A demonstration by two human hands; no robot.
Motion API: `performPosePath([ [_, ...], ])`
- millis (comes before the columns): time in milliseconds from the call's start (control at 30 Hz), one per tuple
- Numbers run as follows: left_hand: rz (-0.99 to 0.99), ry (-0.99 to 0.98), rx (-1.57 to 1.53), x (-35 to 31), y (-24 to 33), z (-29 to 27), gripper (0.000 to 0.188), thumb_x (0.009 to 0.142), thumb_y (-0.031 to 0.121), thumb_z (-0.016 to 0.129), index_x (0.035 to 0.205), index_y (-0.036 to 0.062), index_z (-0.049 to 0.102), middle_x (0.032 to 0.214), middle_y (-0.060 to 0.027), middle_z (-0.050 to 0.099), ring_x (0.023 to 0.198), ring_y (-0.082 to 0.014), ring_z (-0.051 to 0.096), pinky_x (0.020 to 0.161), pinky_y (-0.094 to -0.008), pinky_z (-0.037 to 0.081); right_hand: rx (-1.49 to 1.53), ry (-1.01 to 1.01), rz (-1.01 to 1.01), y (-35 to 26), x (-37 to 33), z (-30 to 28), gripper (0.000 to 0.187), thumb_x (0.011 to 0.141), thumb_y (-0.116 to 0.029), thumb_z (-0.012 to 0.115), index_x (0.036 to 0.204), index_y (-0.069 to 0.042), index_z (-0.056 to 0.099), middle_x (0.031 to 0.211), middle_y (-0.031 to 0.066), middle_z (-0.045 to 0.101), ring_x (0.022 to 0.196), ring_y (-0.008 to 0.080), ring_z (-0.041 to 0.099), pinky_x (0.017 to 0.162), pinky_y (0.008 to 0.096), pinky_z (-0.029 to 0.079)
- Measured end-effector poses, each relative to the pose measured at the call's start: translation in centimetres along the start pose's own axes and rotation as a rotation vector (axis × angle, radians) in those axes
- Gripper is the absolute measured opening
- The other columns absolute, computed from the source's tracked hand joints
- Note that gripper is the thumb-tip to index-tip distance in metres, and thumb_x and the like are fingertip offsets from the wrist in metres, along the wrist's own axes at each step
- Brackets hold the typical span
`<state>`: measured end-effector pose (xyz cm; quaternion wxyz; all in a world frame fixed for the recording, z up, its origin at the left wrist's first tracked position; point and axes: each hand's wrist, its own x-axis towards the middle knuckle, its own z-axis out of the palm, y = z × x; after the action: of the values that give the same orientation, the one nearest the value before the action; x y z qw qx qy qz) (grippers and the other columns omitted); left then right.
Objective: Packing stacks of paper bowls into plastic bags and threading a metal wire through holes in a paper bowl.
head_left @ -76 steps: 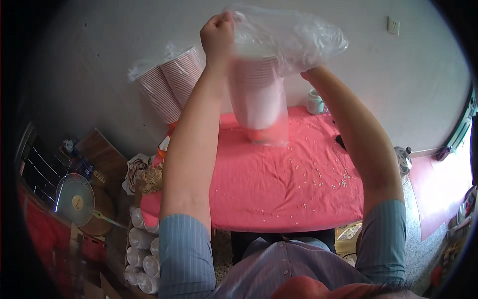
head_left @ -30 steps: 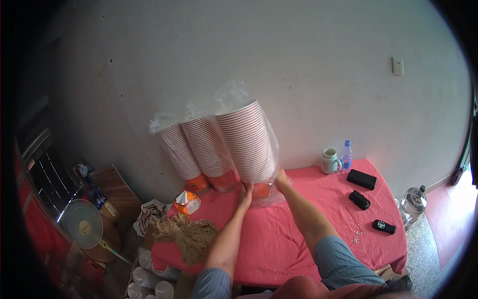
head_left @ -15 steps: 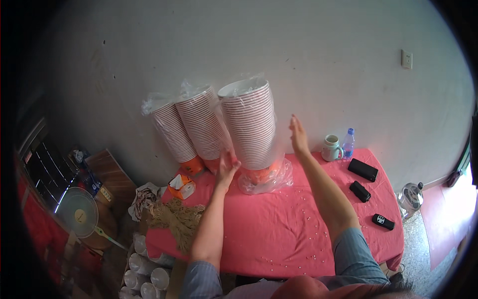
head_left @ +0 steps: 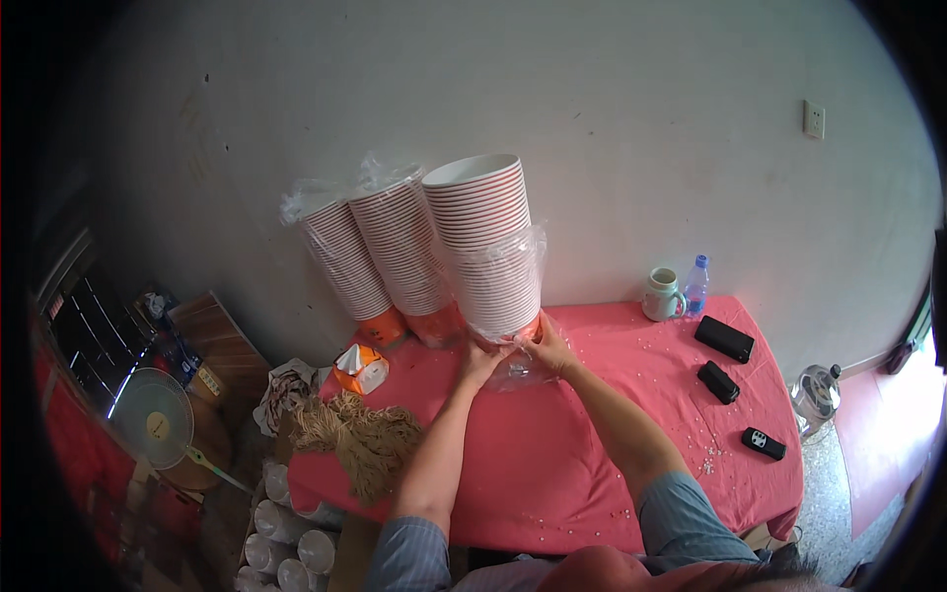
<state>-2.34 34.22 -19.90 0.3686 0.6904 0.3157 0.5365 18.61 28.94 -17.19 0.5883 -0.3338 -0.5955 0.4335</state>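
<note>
Three tall stacks of white-rimmed paper buckets with orange bottoms stand on the table by the wall. The rightmost bucket stack (head_left: 483, 212) leans slightly; its upper rims are bare, and a clear plastic bag (head_left: 523, 259) is bunched around its lower half. My left hand (head_left: 481, 363) and my right hand (head_left: 550, 352) are closed around the foot of this stack, on either side, over the crumpled plastic. The middle stack (head_left: 400, 247) and the left stack (head_left: 345, 261) are still inside clear bags.
On the pink-covered table (head_left: 533, 464) are an orange tissue pack (head_left: 361, 369), a bundle of tan twine (head_left: 365, 444), a mug (head_left: 662, 295), a plastic bottle (head_left: 696, 286) and several black objects (head_left: 724, 338). Bagged white cups (head_left: 281, 523) and a fan (head_left: 155, 424) stand at left.
The right hand has come down from beside the stack to its foot, and the left hand has moved right to meet it. The bag has slid down, baring the stack's upper rims.
</note>
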Motion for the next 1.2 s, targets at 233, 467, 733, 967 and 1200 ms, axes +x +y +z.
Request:
performPosePath([
  [233,0.066,0.211,0.174,-1.2,-1.5,-0.7,0.107,0.08,0.044,0.097,0.156,-0.0065,0.042,0.151,-0.0294,0.056,0.142,-0.0386,0.057,0.115,-0.0472,0.048,0.074,-0.05,-0.014,0.9,1.7,1.4,0.098,0.094,-0.029,0.089,0.168,-0.005,0.029,0.149,0.0113,0.061,0.132,0.0203,0.061,0.11,0.0385,0.051],
  [467,-0.006,0.343,0.341,-2.1,-2.4,-1.5,0.1,0.077,0.045,0.098,0.149,-0.0025,0.047,0.137,-0.0251,0.066,0.127,-0.0356,0.067,0.104,-0.0475,0.055,0.024,-0.004,0.082,0.0,2.0,1.6,0.087,0.089,-0.017,0.09,0.161,-0.002,0.043,0.138,0.0094,0.068,0.125,0.0214,0.066,0.108,0.0366,0.054],
  [733,-0.019,0.318,0.594,-1.9,-1.7,0.8,0.112,0.074,0.048,0.098,0.152,-0.0093,0.042,0.136,-0.037,0.063,0.127,-0.0522,0.063,0.105,-0.053,0.054,-0.844,0.127,-0.087,-3.8,2.8,-3.5,0.071,0.084,-0.018,0.079,0.151,-0.004,0.061,0.126,0.0241,0.075,0.111,0.0315,0.074,0.099,0.041,0.058],
  [967,-0.082,0.273,0.538,-2.4,-1.0,0.4,0.122,0.07,0.042,0.101,0.157,-0.0146,0.035,0.145,-0.0377,0.057,0.135,-0.0505,0.058,0.115,-0.0494,0.049,-0.979,0.331,-0.574,-27.1,10.4,0.0,0.024,0.099,-0.013,0.07,0.121,-0.008,0.078,0.112,0.0161,0.076,0.097,0.033,0.075,0.084,0.0443,0.059],
  [1200,0.107,0.351,0.581,-2.7,-0.2,0.4,0.12,0.071,0.039,0.1,0.158,-0.0136,0.035,0.147,-0.0372,0.057,0.136,-0.0491,0.058,0.117,-0.0492,0.048,-1.801,-0.192,-0.285,-37.3,17.0,6.6,0.029,0.099,-0.007,0.055,0.113,-0.013,0.081,0.113,0.0125,0.079,0.105,0.0363,0.075,0.089,0.0497,0.06],
])
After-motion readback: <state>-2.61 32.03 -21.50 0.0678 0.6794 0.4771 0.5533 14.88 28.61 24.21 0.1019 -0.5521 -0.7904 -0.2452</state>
